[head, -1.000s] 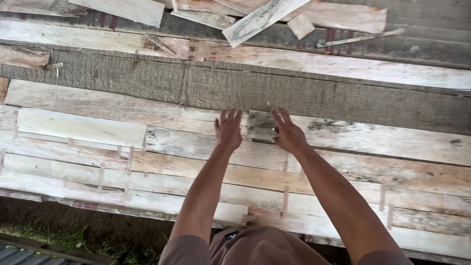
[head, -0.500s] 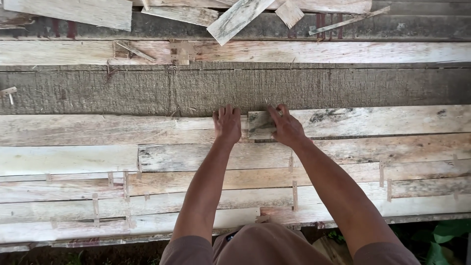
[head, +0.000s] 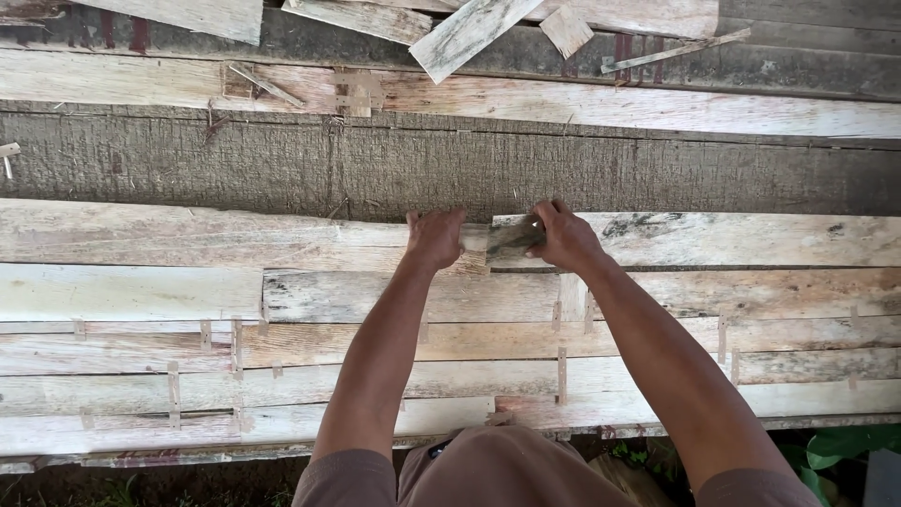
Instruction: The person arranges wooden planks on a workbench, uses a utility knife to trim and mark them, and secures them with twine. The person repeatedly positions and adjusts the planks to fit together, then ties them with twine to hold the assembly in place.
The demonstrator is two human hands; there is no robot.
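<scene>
Now left hand (head: 435,238), right hand (head: 563,235) press plank seam (head: 489,246).

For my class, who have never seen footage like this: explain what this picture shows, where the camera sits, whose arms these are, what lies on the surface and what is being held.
The camera is worn on a person's head and looks down, so both bare arms reaching up from the bottom edge are that person's own. Below them lie pale thin wood strips side by side, joined by small tape-like tabs. Beyond runs a rough grey plank, with loose offcuts at the top. The left hand presses flat on a strip. The right hand grips a small dark piece lying between the two hands; what it is made of cannot be told.
</scene>
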